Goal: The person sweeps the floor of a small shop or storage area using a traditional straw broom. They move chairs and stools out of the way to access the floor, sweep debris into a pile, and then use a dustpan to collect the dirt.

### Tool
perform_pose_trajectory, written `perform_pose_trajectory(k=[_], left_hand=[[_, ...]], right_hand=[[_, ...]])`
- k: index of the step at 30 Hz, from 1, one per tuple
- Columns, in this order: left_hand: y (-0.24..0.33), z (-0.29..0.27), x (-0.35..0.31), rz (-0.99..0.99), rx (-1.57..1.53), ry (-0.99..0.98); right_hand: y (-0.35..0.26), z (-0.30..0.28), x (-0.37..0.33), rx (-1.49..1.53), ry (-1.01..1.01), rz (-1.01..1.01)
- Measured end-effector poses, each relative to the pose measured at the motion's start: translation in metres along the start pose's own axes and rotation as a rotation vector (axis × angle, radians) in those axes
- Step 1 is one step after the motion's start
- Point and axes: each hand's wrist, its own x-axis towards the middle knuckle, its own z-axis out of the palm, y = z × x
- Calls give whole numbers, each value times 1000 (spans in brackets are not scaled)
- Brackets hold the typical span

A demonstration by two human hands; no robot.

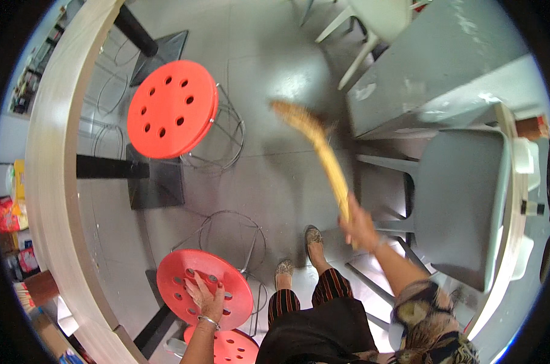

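Observation:
My right hand (361,230) is closed round the lower end of a hand broom (329,164). Its yellow handle slants up and to the left, over the grey floor. The broom's brownish head is smeared by motion, so I cannot tell whether it touches the floor. On the left, my left hand (206,297) lies with fingers spread on the seat of a red stool (235,285), which has round holes and thin metal legs. That seat is tilted. Part of another red stool (229,350) shows just below it.
Another red stool (150,136) stands farther off, beside black table bases (157,188). A pale wooden table edge (57,139) curves along the left. Grey chairs (457,200) stand at a table on the right, behind a grey panel (420,73). A white chair (381,21) is at the far end.

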Motion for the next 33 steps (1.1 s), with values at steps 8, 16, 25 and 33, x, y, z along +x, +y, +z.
perform_pose_trajectory(k=[8, 16, 25, 33], left_hand=[[9, 13, -6, -71, 137, 6], [-10, 30, -4, -52, 225, 66], [0, 23, -9, 25, 192, 55], [64, -52, 24, 426, -177, 232]], right_hand=[[-115, -34, 311, -229, 75, 5], [67, 14, 110, -582, -185, 87], [42, -6, -54, -329, -242, 216], [9, -4, -70, -244, 6, 157]])
